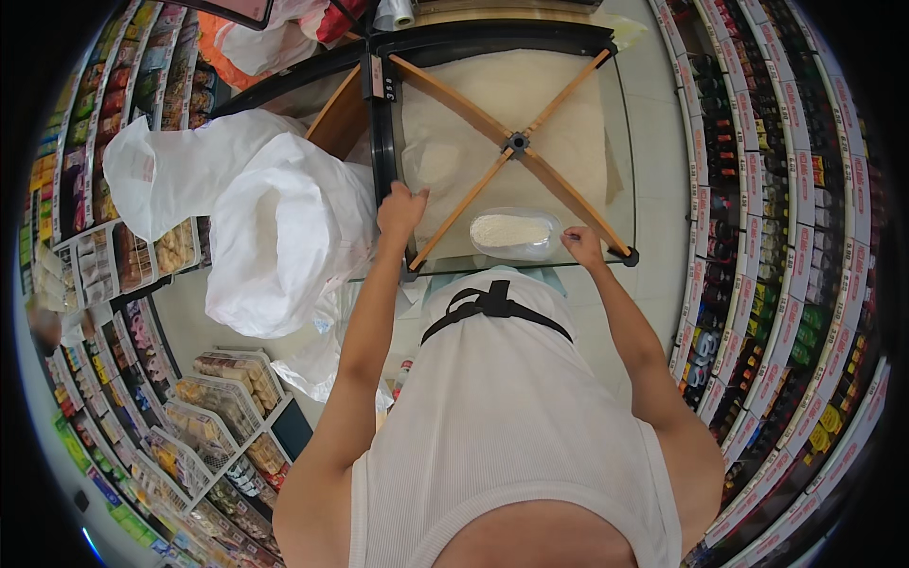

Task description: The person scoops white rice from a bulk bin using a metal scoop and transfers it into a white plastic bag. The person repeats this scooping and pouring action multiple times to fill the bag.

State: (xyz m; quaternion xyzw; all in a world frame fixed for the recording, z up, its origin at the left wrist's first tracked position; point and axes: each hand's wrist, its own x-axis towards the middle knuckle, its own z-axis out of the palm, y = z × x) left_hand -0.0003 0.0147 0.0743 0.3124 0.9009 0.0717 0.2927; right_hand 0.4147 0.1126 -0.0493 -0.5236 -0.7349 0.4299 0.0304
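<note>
My right hand (582, 246) grips the handle of a clear plastic scoop (540, 250), which holds pale rice-like grain and is at the near side of a glass-walled bin (628, 177). Beneath and beyond the scoop, a broad bed of the same pale grain (476, 92) fills the bin. A wooden cross divider (561, 195) with a dark hub spans it. My left hand (403, 207) rests at the bin's black left edge (384, 156), fingers partly spread; whether it grips the edge cannot be told. Left of it stands a white woven sack (273, 248) with its mouth gaping.
Store shelves of bottles and packets (753, 213) line the right side. Wire baskets of packaged food (220, 397) stand at the lower left, with more shelves beyond. A price holder (378, 77) sits on the bin's corner. A roll of plastic bags (394, 14) lies at the top.
</note>
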